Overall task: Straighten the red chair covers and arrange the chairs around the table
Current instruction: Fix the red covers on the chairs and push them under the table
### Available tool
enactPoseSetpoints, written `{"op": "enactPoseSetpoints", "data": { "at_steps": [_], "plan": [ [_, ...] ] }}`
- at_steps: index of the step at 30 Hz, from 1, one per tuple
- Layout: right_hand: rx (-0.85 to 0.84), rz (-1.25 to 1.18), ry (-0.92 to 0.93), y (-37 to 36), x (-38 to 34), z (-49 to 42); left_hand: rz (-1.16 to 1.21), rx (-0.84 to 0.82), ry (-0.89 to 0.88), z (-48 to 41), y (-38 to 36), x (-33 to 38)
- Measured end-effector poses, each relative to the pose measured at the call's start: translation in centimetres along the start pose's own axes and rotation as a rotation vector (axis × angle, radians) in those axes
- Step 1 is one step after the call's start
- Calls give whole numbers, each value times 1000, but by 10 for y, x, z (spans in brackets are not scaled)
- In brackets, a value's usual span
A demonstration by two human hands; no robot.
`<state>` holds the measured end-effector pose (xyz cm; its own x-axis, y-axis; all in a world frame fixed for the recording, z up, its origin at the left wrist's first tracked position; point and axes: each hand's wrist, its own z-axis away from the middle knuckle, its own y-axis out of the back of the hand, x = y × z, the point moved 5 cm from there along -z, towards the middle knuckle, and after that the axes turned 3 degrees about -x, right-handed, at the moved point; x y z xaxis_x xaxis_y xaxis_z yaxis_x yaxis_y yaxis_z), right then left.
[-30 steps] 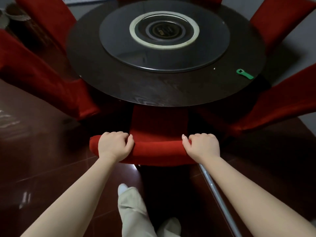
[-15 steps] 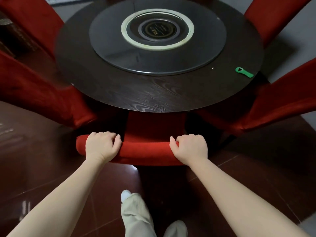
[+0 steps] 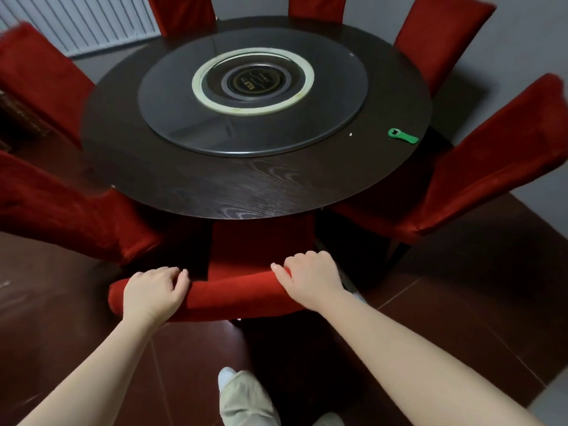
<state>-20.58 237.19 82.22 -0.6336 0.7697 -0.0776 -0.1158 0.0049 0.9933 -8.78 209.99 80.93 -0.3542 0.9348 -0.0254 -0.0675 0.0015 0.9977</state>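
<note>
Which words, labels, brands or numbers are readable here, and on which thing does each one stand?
No text can be read with certainty.
Round label at the hub of the turntable: gold marks, too blurred to read.
Green opener: no text visible.

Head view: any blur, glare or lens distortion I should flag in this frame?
Head view: the left-edge chairs are smeared by blur, while the left hand, right hand and table look fairly sharp; wide-angle bending fans the chair backs outward; a small glare spot sits on the floor under the held chair; lighting is dim overall.
</note>
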Motion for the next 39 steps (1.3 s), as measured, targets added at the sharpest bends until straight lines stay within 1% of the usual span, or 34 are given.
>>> {"op": "enactPoseSetpoints", "data": {
  "at_steps": [2,4,5,7,9,12,15,17,21,27,31,36,39],
  "plan": [
    [-10,-73,85,11,12,9,9,-17,41,0,5,2],
    [8,-126,119,28,39,25,47,31,61,-2,18,16],
    [25,-143,116,37,58,35,63,58,42,-4,28,33],
    [58,-145,94,54,100,57,86,98,-60,-13,49,85],
    [75,-113,49,68,146,80,104,141,-215,-25,72,159],
    [113,-85,-67,90,213,116,92,210,-450,-40,111,277],
    [134,-68,-189,109,272,150,56,243,-634,-49,145,376],
    [141,-67,-272,118,306,168,71,245,-725,-57,161,425],
    [168,-84,-396,131,360,197,94,221,-852,-72,180,503],
    [146,-70,-506,140,436,212,115,179,-989,-102,178,597],
    [131,-44,-524,158,498,200,49,191,-1069,-143,187,663],
    [149,-9,-543,190,584,170,24,227,-1089,-206,213,740],
    [167,-26,-563,196,626,155,19,209,-1089,-232,217,779]
  ]
}}
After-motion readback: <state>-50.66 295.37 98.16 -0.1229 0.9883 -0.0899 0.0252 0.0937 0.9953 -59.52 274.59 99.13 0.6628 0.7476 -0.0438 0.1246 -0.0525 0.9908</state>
